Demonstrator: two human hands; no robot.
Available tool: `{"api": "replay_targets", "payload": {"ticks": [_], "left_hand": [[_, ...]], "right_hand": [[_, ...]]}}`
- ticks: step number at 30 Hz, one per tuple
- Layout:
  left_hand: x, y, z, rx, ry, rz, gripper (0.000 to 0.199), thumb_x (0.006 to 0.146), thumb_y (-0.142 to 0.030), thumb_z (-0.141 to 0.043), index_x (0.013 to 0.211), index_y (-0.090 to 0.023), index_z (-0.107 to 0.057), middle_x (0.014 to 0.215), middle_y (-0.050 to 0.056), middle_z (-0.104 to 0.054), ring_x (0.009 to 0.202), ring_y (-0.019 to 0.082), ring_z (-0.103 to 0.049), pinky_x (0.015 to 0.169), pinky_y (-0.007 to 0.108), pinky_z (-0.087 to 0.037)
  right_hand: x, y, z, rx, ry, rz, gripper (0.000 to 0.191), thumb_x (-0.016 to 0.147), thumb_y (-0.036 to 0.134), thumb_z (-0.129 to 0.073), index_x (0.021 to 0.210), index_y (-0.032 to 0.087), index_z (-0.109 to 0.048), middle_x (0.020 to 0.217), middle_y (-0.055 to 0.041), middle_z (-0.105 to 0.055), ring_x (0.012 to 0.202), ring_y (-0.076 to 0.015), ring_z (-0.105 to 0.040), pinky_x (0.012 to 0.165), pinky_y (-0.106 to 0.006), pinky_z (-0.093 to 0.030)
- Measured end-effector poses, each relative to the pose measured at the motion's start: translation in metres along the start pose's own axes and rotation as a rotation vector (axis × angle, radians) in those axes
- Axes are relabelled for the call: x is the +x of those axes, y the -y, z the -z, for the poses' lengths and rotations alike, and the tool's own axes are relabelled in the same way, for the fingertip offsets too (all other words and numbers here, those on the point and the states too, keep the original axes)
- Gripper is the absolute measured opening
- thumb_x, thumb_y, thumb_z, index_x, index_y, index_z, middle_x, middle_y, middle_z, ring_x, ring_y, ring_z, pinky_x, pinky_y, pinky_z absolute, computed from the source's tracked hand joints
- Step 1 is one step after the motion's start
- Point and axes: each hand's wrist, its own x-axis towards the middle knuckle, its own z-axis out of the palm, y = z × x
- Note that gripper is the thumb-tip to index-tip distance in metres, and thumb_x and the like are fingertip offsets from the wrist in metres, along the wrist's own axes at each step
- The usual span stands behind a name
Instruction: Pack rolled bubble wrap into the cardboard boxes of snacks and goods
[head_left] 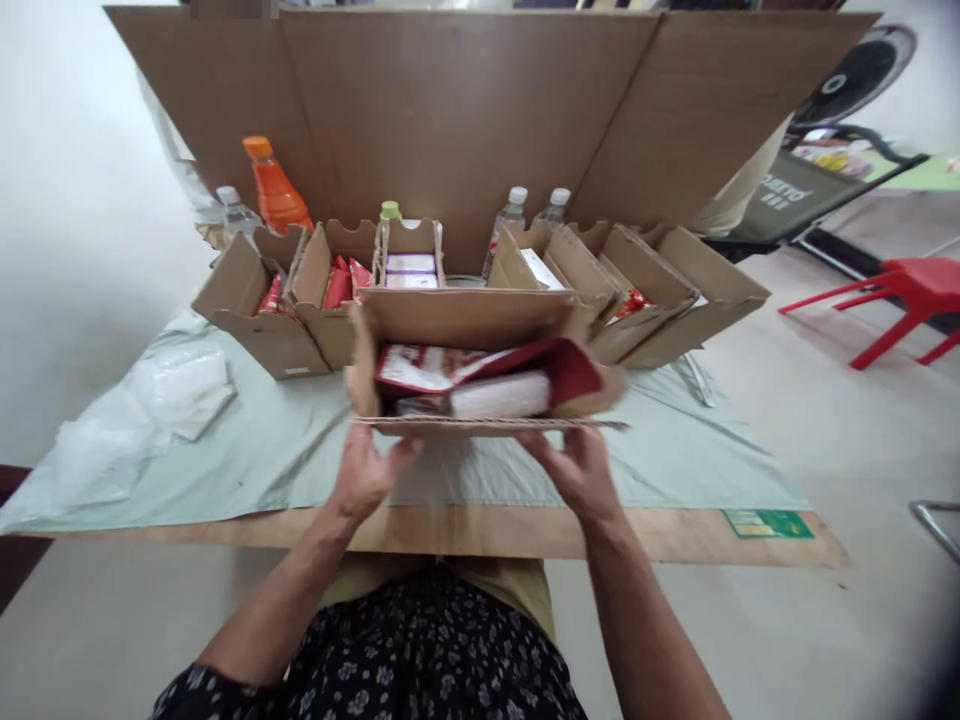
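Both my hands grip an open cardboard box (480, 318) above the middle of the table. My left hand (367, 468) holds its near left corner, thumb against the front wall. On the near right side, my right hand (574, 468) has the same kind of hold. The fingers of both hands are partly hidden beneath and behind the box. Inside lie a red and white packet (431, 367) and a whitish wrapped pack (501, 395), a little blurred. Behind the held box stands a row of similar cardboard boxes.
Left boxes (262, 345) and right boxes (652, 335) hold packets. An orange bottle (279, 195) and clear bottles (511, 215) stand behind, before a tall cardboard panel (465, 120). Clear plastic bags (112, 440) lie on the green cloth (300, 480). A red stool (915, 290) stands right.
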Motion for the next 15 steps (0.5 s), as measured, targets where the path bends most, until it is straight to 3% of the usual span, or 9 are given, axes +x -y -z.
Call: {"api": "replay_targets", "payload": {"ticks": [2,4,6,8,12,15], "left_hand": [[-0.005,-0.007,-0.027,-0.054,0.118,-0.041,0.083,0.088,-0.057,-0.072,0.156,-0.018,-0.044,0.148,0.018,-0.060,0.147,0.037,-0.050,0.123,0.055,-0.041],[-0.021,-0.008,-0.047,-0.079,0.195,-0.028,0.090,0.086,-0.054,-0.074,0.161,-0.020,-0.037,0.155,0.019,-0.054,0.151,0.040,-0.044,0.123,0.059,-0.040],[-0.039,-0.003,-0.054,-0.085,0.226,0.017,0.092,0.086,-0.052,-0.075,0.162,-0.021,-0.035,0.158,0.019,-0.051,0.152,0.041,-0.042,0.123,0.061,-0.039],[-0.051,0.005,-0.050,-0.079,0.214,0.052,0.091,0.086,-0.050,-0.075,0.162,-0.021,-0.034,0.161,0.019,-0.048,0.153,0.042,-0.040,0.125,0.062,-0.037],[-0.048,0.012,-0.032,-0.038,0.118,0.029,0.088,0.088,-0.047,-0.073,0.162,-0.022,-0.033,0.166,0.018,-0.041,0.155,0.040,-0.036,0.129,0.062,-0.029],[-0.043,0.010,-0.030,-0.007,0.052,0.037,0.091,0.088,-0.043,-0.073,0.164,-0.022,-0.028,0.168,0.017,-0.036,0.158,0.039,-0.032,0.131,0.061,-0.024]], "right_hand": [[-0.020,-0.012,0.024,-0.046,-0.131,-0.072,0.035,0.080,0.058,-0.075,0.083,0.023,-0.068,0.074,-0.0053,-0.070,0.079,-0.0300,-0.068,0.078,-0.047,-0.060],[-0.045,-0.025,0.044,-0.067,-0.215,-0.118,0.035,0.077,0.057,-0.079,0.079,0.025,-0.066,0.070,-0.0046,-0.068,0.078,-0.0312,-0.068,0.077,-0.048,-0.060],[-0.065,-0.035,0.050,-0.048,-0.215,-0.154,0.035,0.075,0.057,-0.081,0.082,0.026,-0.067,0.077,-0.0058,-0.071,0.083,-0.0327,-0.070,0.083,-0.050,-0.060],[-0.070,-0.040,0.045,0.000,-0.164,-0.173,0.038,0.074,0.059,-0.081,0.087,0.025,-0.069,0.087,-0.0077,-0.075,0.090,-0.0343,-0.071,0.091,-0.053,-0.059],[-0.033,-0.047,0.019,0.147,-0.023,-0.125,0.051,0.074,0.062,-0.081,0.105,0.023,-0.070,0.109,-0.0111,-0.077,0.112,-0.0375,-0.068,0.107,-0.056,-0.051],[0.007,-0.054,0.003,0.287,0.013,-0.061,0.067,0.072,0.064,-0.084,0.121,0.022,-0.065,0.127,-0.0128,-0.072,0.125,-0.0369,-0.063,0.113,-0.054,-0.047]]}}
